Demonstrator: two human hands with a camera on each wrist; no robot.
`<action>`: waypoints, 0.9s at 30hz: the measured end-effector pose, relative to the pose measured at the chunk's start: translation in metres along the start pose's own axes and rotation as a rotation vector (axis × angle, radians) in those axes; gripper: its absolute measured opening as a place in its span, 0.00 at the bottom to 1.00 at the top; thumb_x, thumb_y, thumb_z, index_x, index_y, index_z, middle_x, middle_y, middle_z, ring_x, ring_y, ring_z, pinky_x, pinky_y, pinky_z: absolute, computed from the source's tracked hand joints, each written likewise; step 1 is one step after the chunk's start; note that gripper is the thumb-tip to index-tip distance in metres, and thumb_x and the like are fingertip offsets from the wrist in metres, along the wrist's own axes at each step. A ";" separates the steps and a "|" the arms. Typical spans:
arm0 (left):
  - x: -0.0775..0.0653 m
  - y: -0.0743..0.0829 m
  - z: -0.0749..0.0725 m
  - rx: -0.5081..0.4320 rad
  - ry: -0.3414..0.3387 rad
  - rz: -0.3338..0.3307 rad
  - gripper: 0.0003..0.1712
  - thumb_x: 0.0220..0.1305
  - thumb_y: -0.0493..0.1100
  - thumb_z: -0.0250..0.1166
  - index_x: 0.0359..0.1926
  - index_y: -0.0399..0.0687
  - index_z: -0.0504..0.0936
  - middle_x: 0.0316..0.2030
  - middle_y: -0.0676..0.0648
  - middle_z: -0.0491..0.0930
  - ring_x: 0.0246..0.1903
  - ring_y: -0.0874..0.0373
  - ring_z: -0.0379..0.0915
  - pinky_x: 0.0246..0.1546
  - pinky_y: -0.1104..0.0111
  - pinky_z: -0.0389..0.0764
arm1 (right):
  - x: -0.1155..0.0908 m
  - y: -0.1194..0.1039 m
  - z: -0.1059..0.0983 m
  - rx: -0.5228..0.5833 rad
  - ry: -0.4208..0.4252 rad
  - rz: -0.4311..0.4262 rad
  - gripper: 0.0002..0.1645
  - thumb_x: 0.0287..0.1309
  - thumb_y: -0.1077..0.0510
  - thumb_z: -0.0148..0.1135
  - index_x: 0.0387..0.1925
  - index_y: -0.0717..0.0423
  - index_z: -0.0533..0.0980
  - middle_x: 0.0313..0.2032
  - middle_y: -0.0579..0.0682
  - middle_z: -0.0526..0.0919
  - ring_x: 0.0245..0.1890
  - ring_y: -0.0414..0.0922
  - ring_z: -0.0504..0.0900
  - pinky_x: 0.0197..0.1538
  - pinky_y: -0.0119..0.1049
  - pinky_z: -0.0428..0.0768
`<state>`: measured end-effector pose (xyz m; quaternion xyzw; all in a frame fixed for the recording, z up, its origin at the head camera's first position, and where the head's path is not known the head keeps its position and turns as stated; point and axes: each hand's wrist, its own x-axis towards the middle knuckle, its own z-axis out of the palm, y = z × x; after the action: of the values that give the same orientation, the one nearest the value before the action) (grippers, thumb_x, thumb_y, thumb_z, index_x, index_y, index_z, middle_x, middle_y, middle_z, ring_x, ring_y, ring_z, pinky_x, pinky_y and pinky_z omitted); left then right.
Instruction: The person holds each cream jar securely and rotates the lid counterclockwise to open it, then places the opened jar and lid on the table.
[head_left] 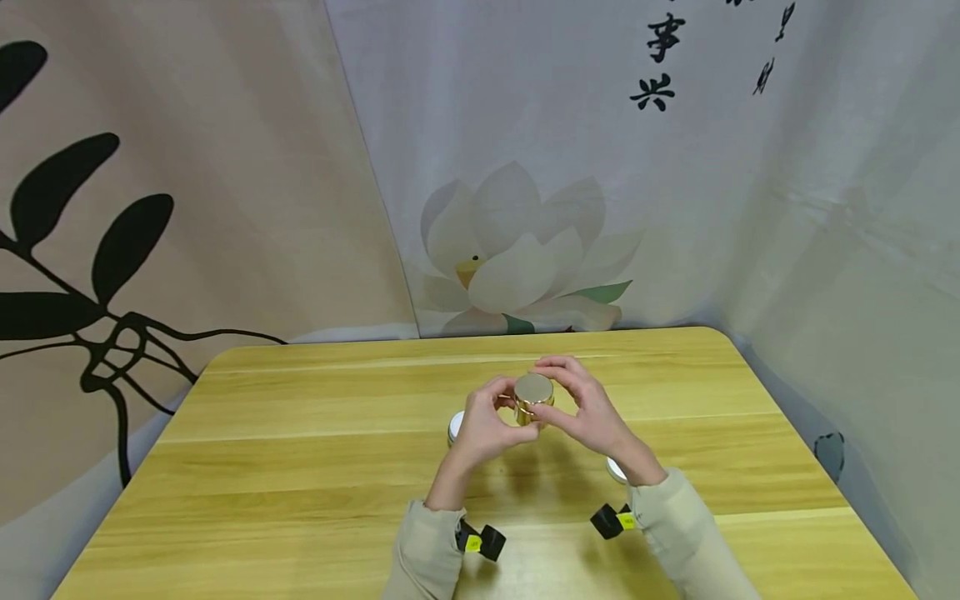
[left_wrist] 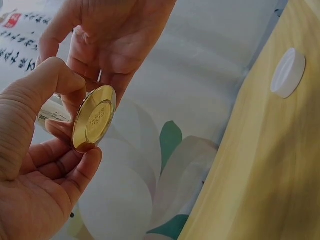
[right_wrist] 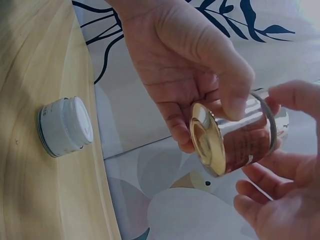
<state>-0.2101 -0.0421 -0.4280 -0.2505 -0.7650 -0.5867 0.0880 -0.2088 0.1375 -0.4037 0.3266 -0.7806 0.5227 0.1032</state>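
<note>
A small shiny gold jar (head_left: 523, 412) with a flat greyish top is held up over the table between both hands. Its flared gold base carries stamped lettering, seen in the left wrist view. The left hand (head_left: 487, 423) grips the jar's body, its thumb lying along the side in the right wrist view (right_wrist: 200, 65). From the other side, the right hand (head_left: 588, 408) holds the top end between thumb and fingers. Part of the jar's side is hidden by fingers.
A white jar (right_wrist: 65, 127), whose top shows white, stands on the wooden table (head_left: 300, 433) beside the left hand. A round white lid (left_wrist: 288, 73) lies under the right wrist. Printed curtains hang behind the table.
</note>
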 end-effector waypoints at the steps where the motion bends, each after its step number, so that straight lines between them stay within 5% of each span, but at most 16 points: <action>1: 0.000 0.000 0.000 -0.002 0.000 -0.001 0.23 0.40 0.33 0.71 0.43 0.37 0.80 0.35 0.48 0.79 0.36 0.58 0.73 0.39 0.68 0.79 | 0.000 0.000 0.000 -0.005 -0.003 -0.007 0.24 0.52 0.68 0.65 0.53 0.64 0.73 0.55 0.58 0.70 0.56 0.54 0.69 0.60 0.56 0.66; 8: 0.000 0.013 -0.002 -0.006 -0.013 -0.021 0.23 0.40 0.29 0.70 0.43 0.32 0.79 0.35 0.42 0.78 0.35 0.55 0.71 0.40 0.61 0.79 | 0.005 -0.036 0.001 -0.004 0.055 0.079 0.28 0.44 0.73 0.68 0.49 0.73 0.68 0.51 0.67 0.69 0.56 0.61 0.67 0.61 0.58 0.62; 14: 0.001 0.000 0.000 -0.005 -0.005 -0.010 0.23 0.40 0.31 0.71 0.43 0.37 0.80 0.35 0.47 0.78 0.35 0.58 0.71 0.39 0.68 0.79 | 0.004 -0.024 0.003 0.012 0.080 0.093 0.24 0.42 0.73 0.70 0.44 0.70 0.72 0.52 0.65 0.70 0.56 0.60 0.68 0.61 0.58 0.62; 20: 0.001 0.000 0.000 0.003 0.000 0.010 0.23 0.40 0.33 0.71 0.43 0.38 0.80 0.35 0.48 0.79 0.36 0.58 0.73 0.39 0.68 0.79 | 0.002 -0.002 0.001 -0.011 0.028 0.025 0.25 0.49 0.70 0.66 0.51 0.64 0.74 0.54 0.60 0.70 0.56 0.55 0.69 0.59 0.56 0.67; 27: 0.001 -0.001 0.001 -0.002 -0.006 0.006 0.23 0.40 0.32 0.71 0.43 0.36 0.80 0.34 0.47 0.78 0.35 0.58 0.72 0.39 0.68 0.79 | 0.002 -0.015 0.001 -0.026 0.036 0.047 0.30 0.46 0.70 0.68 0.54 0.67 0.70 0.53 0.63 0.70 0.57 0.57 0.68 0.60 0.59 0.63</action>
<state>-0.2113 -0.0415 -0.4284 -0.2549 -0.7638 -0.5865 0.0873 -0.2008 0.1320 -0.3925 0.2972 -0.7929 0.5206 0.1091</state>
